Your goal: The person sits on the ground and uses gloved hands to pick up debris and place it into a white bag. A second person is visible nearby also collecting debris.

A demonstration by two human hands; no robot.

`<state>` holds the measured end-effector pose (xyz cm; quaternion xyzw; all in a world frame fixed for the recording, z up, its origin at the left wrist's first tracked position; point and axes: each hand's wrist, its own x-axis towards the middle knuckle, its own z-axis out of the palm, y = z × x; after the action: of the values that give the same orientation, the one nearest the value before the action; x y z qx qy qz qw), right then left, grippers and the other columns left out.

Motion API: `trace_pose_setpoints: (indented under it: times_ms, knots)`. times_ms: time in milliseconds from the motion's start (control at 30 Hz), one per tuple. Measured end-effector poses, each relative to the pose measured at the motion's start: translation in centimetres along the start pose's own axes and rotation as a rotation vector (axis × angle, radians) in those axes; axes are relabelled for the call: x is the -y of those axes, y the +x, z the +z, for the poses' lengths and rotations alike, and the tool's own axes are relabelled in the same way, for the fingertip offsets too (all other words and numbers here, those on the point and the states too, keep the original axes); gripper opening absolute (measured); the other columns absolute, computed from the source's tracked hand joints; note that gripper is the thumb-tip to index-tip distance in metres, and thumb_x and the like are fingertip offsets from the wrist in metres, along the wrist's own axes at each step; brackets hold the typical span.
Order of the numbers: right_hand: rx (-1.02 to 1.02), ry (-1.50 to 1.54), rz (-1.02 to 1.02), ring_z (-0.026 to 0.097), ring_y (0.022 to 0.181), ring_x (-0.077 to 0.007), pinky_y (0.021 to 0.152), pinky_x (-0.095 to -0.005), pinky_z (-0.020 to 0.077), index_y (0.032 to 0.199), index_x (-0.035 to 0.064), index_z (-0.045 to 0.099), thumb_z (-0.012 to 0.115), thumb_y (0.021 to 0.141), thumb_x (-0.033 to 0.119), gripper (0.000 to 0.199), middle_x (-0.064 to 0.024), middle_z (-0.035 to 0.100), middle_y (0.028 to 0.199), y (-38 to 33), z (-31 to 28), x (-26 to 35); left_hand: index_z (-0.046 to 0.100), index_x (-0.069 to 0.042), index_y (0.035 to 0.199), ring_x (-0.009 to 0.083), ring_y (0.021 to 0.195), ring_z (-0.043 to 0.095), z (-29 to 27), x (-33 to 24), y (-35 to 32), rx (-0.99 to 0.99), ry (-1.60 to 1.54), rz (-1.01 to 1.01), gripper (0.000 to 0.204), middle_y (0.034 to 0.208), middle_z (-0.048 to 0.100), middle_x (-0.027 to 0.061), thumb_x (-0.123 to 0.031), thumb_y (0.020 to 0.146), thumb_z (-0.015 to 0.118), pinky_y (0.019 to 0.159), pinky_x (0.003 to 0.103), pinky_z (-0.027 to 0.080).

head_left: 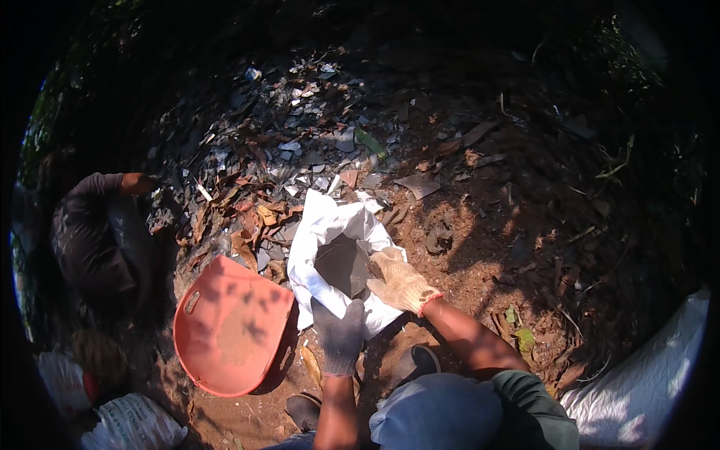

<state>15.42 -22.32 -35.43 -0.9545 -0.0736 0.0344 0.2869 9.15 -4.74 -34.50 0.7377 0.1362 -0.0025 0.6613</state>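
white sack (306, 251): mouth up toward camera, long axis foreshortened, tilt unclear | left hand (340, 335): curled on near rim | right hand (400, 283): half-closed on right rim

Gripping an open white sack (328, 217) by the rim with dark-gloved left hand (341, 335) and pale-gloved right hand (400, 282). Facing broken shards (344, 140) beyond the grip, with an orange scoop (232, 326) just left and a person (94, 232) farther left.

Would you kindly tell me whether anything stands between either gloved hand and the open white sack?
Nothing visible does: the grey-gloved left hand and cream-gloved right hand both touch the open white sack at its rim.
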Motion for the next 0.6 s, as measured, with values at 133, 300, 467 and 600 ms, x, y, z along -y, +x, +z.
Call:
trace_pose_setpoints:
  times_ms: [133, 300, 467, 600]
  knots:
    - [0.175, 0.029, -0.016, 0.060, 0.122, -0.0380, 0.103, -0.0454, 0.0505, 0.126, 0.0095, 0.063, 0.073, 0.081, 0.041, 0.056, -0.0190, 0.063, 0.130, 3.1, -2.9, -1.3, 0.055, 0.004, 0.115, 0.0241, 0.086, 0.060, -0.9, -0.8, -0.8, -0.086, 0.039, 0.138, 0.046, 0.099, 0.062, 0.0125, -0.011, 0.075, 0.074, 0.080, 0.039, 0.051]
    - [0.015, -0.112, 0.180, 0.067, 0.114, -0.0386, 0.098, -0.0462, 0.0534, 0.116, 0.0076, 0.068, 0.060, 0.085, 0.015, 0.033, -0.0211, 0.071, 0.116, 15.3, -6.2, -4.6, 0.059, 0.006, 0.123, 0.0178, 0.095, 0.063, -3.1, 0.3, -3.2, -0.422, -0.256, 0.028, 0.051, 0.109, 0.065, 0.0100, -0.005, 0.074, 0.069, 0.088, 0.033, 0.053]
    - [0.364, -0.375, 0.141, 0.064, 0.124, -0.0362, 0.103, -0.0457, 0.0521, 0.127, 0.0135, 0.068, 0.069, 0.081, 0.031, 0.049, -0.0175, 0.067, 0.133, 23.3, 0.1, -7.8, 0.058, 0.008, 0.127, 0.0188, 0.098, 0.064, -5.6, 1.5, -4.2, -0.507, -0.171, -0.050, 0.056, 0.111, 0.066, 0.0114, -0.002, 0.072, 0.066, 0.090, 0.033, 0.052]
    - [0.330, -0.493, 0.168, 0.043, 0.141, -0.0326, 0.106, -0.0660, 0.0390, 0.141, 0.0261, 0.058, 0.065, 0.085, 0.060, 0.066, -0.0072, 0.051, 0.148, 23.0, 5.8, -3.9, 0.058, 0.007, 0.124, 0.0209, 0.099, 0.061, -5.1, -2.1, -3.7, -0.425, 0.004, -0.040, 0.054, 0.109, 0.063, 0.0106, -0.009, 0.074, 0.063, 0.089, 0.034, 0.053]
